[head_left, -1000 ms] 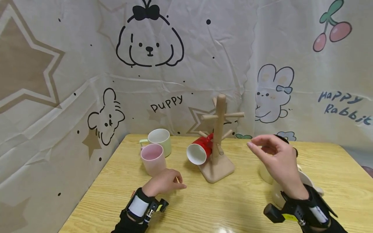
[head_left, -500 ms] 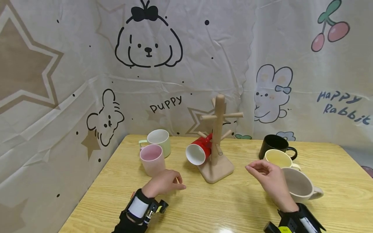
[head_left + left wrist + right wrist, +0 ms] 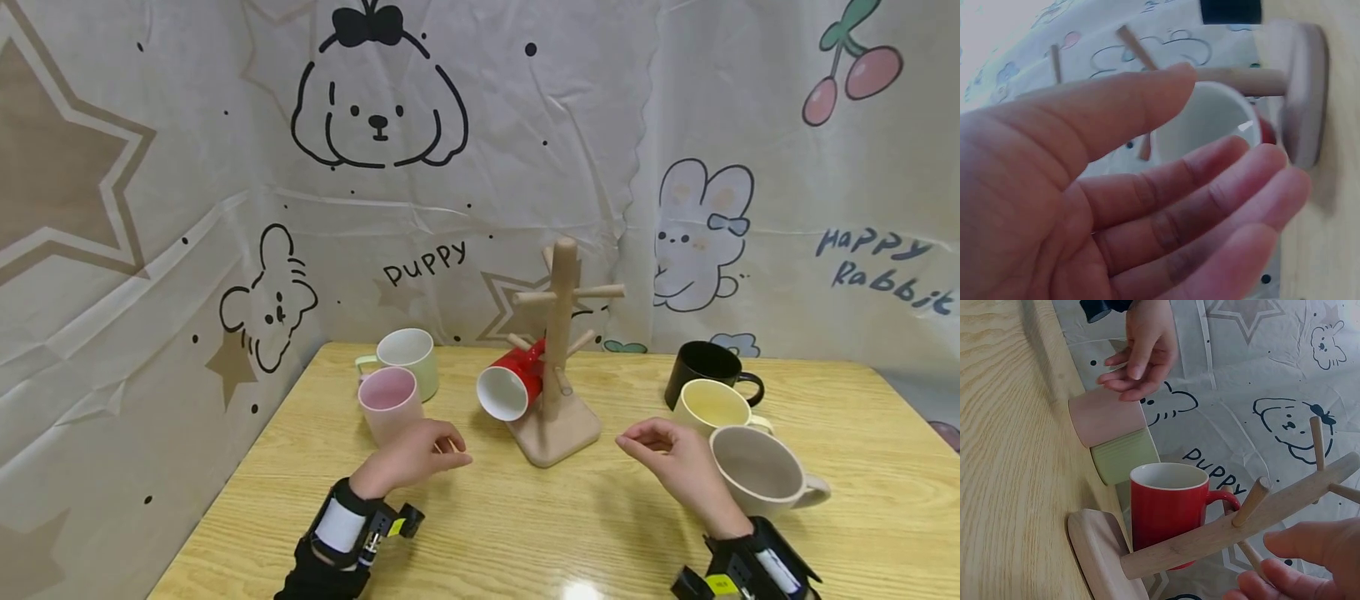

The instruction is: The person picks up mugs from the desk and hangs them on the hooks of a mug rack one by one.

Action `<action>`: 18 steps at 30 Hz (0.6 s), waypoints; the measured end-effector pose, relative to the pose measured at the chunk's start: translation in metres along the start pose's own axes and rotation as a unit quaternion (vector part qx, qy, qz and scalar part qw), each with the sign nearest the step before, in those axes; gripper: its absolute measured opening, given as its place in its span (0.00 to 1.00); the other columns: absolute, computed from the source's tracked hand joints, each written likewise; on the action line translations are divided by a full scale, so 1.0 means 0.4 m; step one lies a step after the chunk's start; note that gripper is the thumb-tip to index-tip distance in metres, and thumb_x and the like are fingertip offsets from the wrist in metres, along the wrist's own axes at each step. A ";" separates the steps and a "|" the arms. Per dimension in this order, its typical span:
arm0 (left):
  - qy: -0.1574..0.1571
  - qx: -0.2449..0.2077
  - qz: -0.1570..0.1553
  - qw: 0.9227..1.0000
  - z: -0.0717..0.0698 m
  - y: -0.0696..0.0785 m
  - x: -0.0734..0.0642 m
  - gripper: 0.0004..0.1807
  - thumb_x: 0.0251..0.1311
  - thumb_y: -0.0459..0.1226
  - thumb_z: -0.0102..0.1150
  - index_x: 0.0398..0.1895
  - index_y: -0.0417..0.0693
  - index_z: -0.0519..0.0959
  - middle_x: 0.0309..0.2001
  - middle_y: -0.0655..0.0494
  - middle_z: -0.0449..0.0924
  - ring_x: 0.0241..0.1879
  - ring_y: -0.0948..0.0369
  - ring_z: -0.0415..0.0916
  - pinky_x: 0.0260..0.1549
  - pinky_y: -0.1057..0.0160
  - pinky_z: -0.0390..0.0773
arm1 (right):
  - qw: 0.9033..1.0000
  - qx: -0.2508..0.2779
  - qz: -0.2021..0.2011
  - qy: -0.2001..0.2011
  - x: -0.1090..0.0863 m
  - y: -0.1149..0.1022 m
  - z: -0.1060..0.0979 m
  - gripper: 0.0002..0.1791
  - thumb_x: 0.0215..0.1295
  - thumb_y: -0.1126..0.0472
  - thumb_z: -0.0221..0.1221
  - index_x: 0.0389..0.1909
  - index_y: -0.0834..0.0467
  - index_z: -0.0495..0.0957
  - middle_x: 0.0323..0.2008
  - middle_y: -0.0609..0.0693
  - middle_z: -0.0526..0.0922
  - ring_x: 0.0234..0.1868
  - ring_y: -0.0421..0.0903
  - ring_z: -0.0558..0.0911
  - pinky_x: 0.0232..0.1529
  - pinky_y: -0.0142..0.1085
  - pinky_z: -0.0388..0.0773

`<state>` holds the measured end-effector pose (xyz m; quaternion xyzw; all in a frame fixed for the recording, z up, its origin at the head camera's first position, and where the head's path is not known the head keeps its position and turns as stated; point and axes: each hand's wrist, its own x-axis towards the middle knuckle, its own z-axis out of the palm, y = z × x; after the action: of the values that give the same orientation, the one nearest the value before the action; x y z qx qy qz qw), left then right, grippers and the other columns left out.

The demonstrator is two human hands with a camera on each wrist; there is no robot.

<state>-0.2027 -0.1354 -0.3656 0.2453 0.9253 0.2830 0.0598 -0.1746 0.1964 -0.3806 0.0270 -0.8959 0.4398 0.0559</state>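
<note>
A red mug [image 3: 517, 385] with a white inside hangs by its handle, tilted, from a low peg of the wooden mug tree [image 3: 561, 333]. My left hand [image 3: 411, 457] is held in front of the pink mug [image 3: 392, 406], fingers relaxed and holding nothing. In the left wrist view the thumb and fingers of that left hand [image 3: 1166, 206] stand apart. To the right of the mug tree is my right hand [image 3: 678, 467], its fingers loosely bent and free of any object. It is nearest to the yellow mug [image 3: 712, 406] and the beige mug [image 3: 761, 471].
A pale green mug [image 3: 411, 358] stands behind the pink one on the left. At the back right a black mug [image 3: 701, 367] stands behind the yellow mug. A printed cloth [image 3: 465, 192] hangs behind the wooden table [image 3: 510, 533].
My right hand has come down and toward me, bringing the black, yellow and beige mugs into view. The left hand stays nearly in place, and the red mug still hangs.
</note>
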 end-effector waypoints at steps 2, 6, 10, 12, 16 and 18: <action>0.006 -0.017 0.011 1.000 -0.019 -0.005 -0.008 0.10 0.55 0.42 0.61 0.32 0.43 0.79 0.26 0.58 0.78 0.27 0.67 0.71 0.27 0.71 0.71 | 1.000 -0.001 0.003 -0.007 -0.001 -0.001 0.002 0.11 0.58 0.54 0.62 0.35 0.58 0.80 0.34 0.51 0.84 0.35 0.40 0.79 0.34 0.31 0.74; 0.025 -0.062 0.026 0.997 -0.069 -0.019 -0.026 0.10 0.55 0.40 0.61 0.34 0.42 0.79 0.30 0.55 0.79 0.31 0.66 0.74 0.32 0.70 0.74 | 1.000 -0.006 0.007 -0.021 -0.003 -0.004 0.001 0.13 0.58 0.53 0.62 0.35 0.59 0.80 0.35 0.51 0.83 0.35 0.40 0.79 0.34 0.31 0.74; 0.080 -0.088 0.007 0.993 -0.130 -0.044 -0.054 0.09 0.55 0.39 0.62 0.35 0.44 0.81 0.34 0.54 0.82 0.34 0.63 0.77 0.36 0.67 0.76 | 1.000 -0.007 0.011 -0.028 -0.003 -0.005 0.000 0.12 0.58 0.53 0.62 0.35 0.59 0.80 0.35 0.50 0.83 0.35 0.40 0.79 0.34 0.32 0.73; 0.124 -0.099 -0.025 0.987 -0.158 -0.067 -0.070 0.10 0.55 0.40 0.62 0.37 0.45 0.81 0.37 0.53 0.82 0.35 0.63 0.77 0.37 0.66 0.76 | 0.999 -0.009 0.012 -0.029 -0.003 -0.005 -0.001 0.12 0.58 0.54 0.62 0.35 0.59 0.80 0.34 0.50 0.84 0.35 0.40 0.79 0.34 0.32 0.73; 0.240 -0.098 -0.095 0.961 -0.199 -0.135 -0.087 0.16 0.58 0.45 0.59 0.42 0.44 0.81 0.41 0.47 0.82 0.35 0.66 0.77 0.36 0.69 0.76 | 0.999 -0.012 0.008 -0.032 -0.007 -0.005 -0.002 0.11 0.58 0.54 0.61 0.34 0.58 0.80 0.33 0.49 0.84 0.35 0.40 0.79 0.34 0.32 0.73; 0.286 -0.086 -0.121 0.947 -0.210 -0.179 -0.081 0.16 0.60 0.44 0.56 0.44 0.43 0.80 0.42 0.45 0.82 0.36 0.65 0.78 0.37 0.68 0.75 | 0.999 -0.012 0.006 -0.033 -0.009 -0.005 -0.004 0.11 0.58 0.54 0.61 0.34 0.57 0.80 0.33 0.49 0.84 0.35 0.40 0.79 0.34 0.33 0.73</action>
<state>-0.2256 -0.2441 -0.3364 0.0344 0.8984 0.4105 -0.1525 -0.1708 0.1962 -0.3784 0.0356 -0.9026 0.4282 0.0241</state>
